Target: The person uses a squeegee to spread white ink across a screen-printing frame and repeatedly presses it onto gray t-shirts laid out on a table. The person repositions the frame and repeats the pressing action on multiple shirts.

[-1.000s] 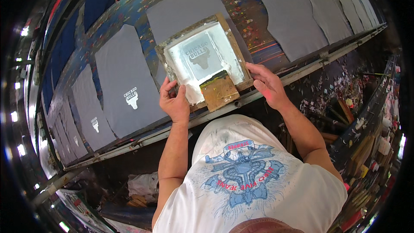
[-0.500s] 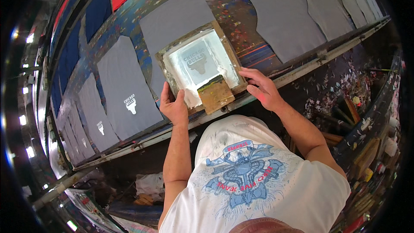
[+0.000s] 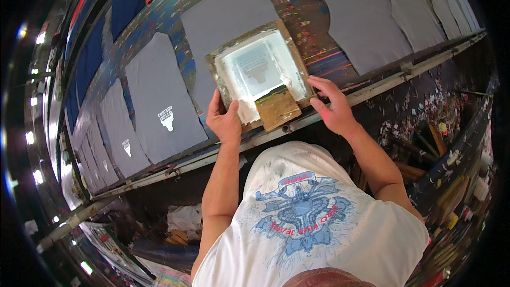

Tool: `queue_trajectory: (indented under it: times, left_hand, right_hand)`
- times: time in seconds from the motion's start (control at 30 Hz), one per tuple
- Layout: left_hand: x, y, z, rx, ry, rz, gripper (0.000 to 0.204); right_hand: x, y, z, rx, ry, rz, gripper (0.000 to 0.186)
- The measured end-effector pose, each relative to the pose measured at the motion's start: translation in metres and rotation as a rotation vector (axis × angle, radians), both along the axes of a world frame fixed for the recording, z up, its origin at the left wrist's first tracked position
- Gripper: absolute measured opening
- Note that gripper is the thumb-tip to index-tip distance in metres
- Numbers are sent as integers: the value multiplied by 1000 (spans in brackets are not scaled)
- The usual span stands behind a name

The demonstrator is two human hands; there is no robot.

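Left grip (image 3: 225, 122), right grip (image 3: 337, 111) flanking stained frame (image 3: 292, 54), whitish mesh (image 3: 258, 64)

The frame (image 3: 293, 56) looks to be of bare wood, rough and matt; inside it the mesh (image 3: 256, 77) appears thin and smooth, with white ink (image 3: 246, 110) of glossy, wet look around; the block (image 3: 279, 110) is wooden, stained and slightly worn; the grey pieces (image 3: 164, 85) are matt, smooth cloth; the table (image 3: 304, 24) has a rough, paint-spotted surface; its edge rail (image 3: 409, 72) seems dull metal.
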State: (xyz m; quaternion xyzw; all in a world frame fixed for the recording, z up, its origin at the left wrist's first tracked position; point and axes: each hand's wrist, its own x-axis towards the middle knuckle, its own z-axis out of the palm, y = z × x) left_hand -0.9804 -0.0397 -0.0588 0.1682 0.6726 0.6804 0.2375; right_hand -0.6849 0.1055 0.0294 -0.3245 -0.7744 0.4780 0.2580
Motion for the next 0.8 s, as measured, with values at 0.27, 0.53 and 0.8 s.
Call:
queue_trajectory:
  times: [0.27,0.53,0.8]
  left_hand:
    - [-2,2,1,-14,230,-140,68]
    - [-30,-8,36,-298,1071,-318,53]
    - [-35,2,38,-382,1132,-424,45]
  right_hand:
    - [-40,-18,35,710,-378,416,53]
    - [-85,2,49,735,-325,413,44]
    - [-103,35,68,474,-540,557,38]
